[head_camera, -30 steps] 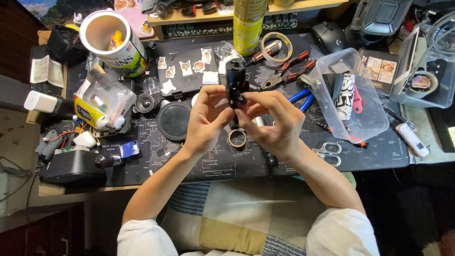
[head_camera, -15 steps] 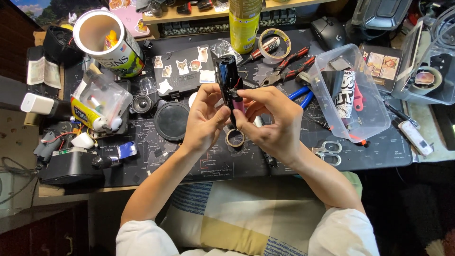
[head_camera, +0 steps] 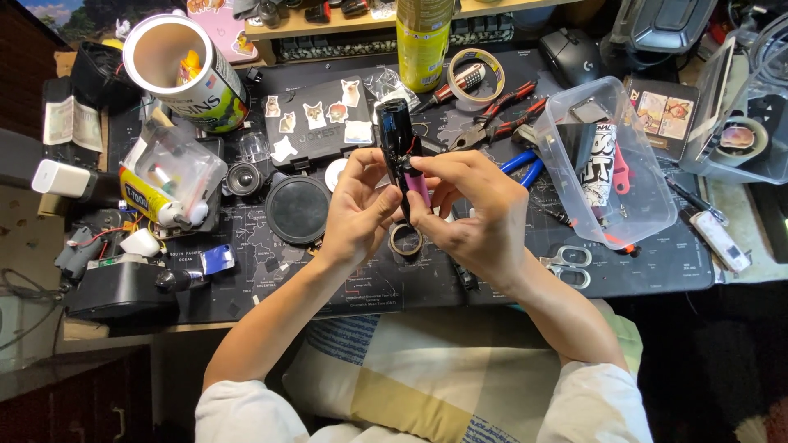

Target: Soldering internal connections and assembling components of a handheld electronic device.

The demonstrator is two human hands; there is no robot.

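Observation:
Both my hands hold a small black device [head_camera: 396, 135] upright above the dark desk mat [head_camera: 345, 279]. My left hand [head_camera: 357, 209] grips its lower left side with thumb and fingers. My right hand [head_camera: 476, 213] pinches a pink cylindrical part [head_camera: 417, 185] fitted against the device's lower end. Directly below my hands a small roll of tape [head_camera: 406, 239] lies flat on the mat.
A clear plastic box [head_camera: 611, 156] with tools sits to the right, scissors [head_camera: 568, 269] and pliers [head_camera: 501, 115] near it. A round black lid [head_camera: 298, 209], a stickered black case [head_camera: 316, 121], a cardboard can [head_camera: 185, 70] and a yellow-green bottle [head_camera: 423, 37] crowd the left and back.
The device and both hands have stayed in nearly the same place. My fingers shifted slightly on it, and the pink part shows more clearly at its lower end.

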